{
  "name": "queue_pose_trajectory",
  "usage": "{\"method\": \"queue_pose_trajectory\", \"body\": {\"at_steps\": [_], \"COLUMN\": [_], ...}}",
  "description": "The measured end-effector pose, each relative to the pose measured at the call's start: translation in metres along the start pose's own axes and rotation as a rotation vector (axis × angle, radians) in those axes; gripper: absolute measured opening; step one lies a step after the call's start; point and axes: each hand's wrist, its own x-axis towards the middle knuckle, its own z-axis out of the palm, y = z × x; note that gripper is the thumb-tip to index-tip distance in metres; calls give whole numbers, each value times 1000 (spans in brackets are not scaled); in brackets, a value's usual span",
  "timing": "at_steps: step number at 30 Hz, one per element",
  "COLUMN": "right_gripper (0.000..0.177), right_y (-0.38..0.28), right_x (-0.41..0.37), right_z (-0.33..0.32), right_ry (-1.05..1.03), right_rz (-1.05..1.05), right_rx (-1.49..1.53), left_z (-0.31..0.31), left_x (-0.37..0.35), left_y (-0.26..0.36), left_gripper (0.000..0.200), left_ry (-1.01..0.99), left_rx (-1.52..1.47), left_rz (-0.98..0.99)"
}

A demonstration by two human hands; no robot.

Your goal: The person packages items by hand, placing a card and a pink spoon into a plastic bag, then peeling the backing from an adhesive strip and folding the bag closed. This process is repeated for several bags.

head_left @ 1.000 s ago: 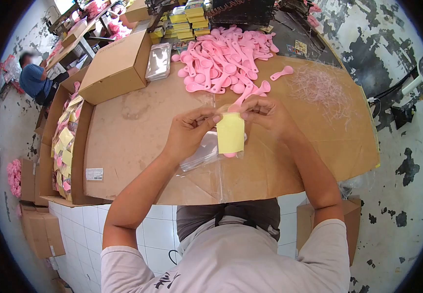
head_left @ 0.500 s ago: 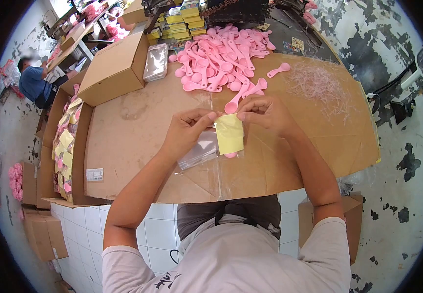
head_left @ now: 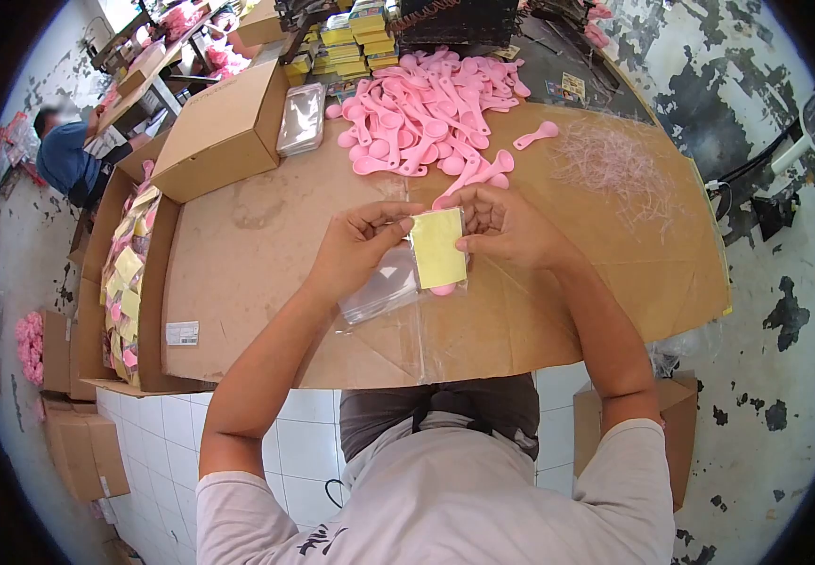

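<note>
At mid-frame, a bagged yellow card [head_left: 438, 250] is being held with its long axis running up-frame; its upper left corner is being pinched by the left hand [head_left: 355, 243], its right edge touched by the half-curled right hand [head_left: 509, 226], grip unclear.

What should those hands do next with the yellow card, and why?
Perhaps press the clear bag shut along its top, if open: the left hand and right hand hold its upper sides, and the yellow card appears to be inside, with a pink piece showing below.
</note>
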Motion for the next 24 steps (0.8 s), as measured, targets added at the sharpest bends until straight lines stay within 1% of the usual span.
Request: {"method": "queue_pose_trajectory", "body": {"at_steps": [3, 6, 9, 10, 12, 13, 14, 15, 16, 18, 19, 20, 21, 23, 24], "right_gripper": [43, 33, 31, 31, 32, 33, 34, 36, 35, 35, 35, 35, 36, 33, 31], "right_y": [-2, 0, 2, 3, 4, 6, 8, 10, 9, 3, 4, 5, 6, 6, 5], "right_x": [1, 1, 5, 2, -3, -3, -1, -1, -1, -2, -1, 0, -1, -3, -2], "right_z": [2, 4, 0, -2, -9, -9, -10, -9, -10, -14, -20, -26, -31, -38, -39], "right_ry": [17, 49, 170, 234, 354, 368, 381, 394, 390, 386, 419, 452, 483, 507, 520], "right_rz": [-6, -85, -56, -126, -266, -288, -311, -333, -318, -291, -257, -223, -188, -174, -167], "right_rx": [36, 100, -44, -364, -1006, -989, -973, -955, -969, -999, -976, -953, -930, -993, -1025], "left_z": [15, 4, -11, -25, -54, -70, -112, -122, -146, -158, -161, -159, -158, -151, -137], "left_x": [-3, -11, -27, -34, -53, -62, -77, -84, -91, -102, -104, -102, -99, -89, -82], "left_y": [10, 14, 30, 33, 37, 39, 23, 38, 32, 47, 51, 50, 43, 26, 28], "left_gripper": [33, 33, 32, 30, 26, 28, 35, 45, 51, 55, 58, 59, 59, 60, 55], "left_ry": [80, -45, 55, 99, 299, 456, 522, 641, 907, 801, 745, 770, 751, 707, 647], "left_rx": [-128, 54, 118, 142, 115, 56, -36, -212, -281, -501, -611, -606, -474, -212, -116], "left_rz": [80, -76, -107, -104, -9, 55, 175, 318, 481, 552, 588, 524, 455, 320, 240]}}
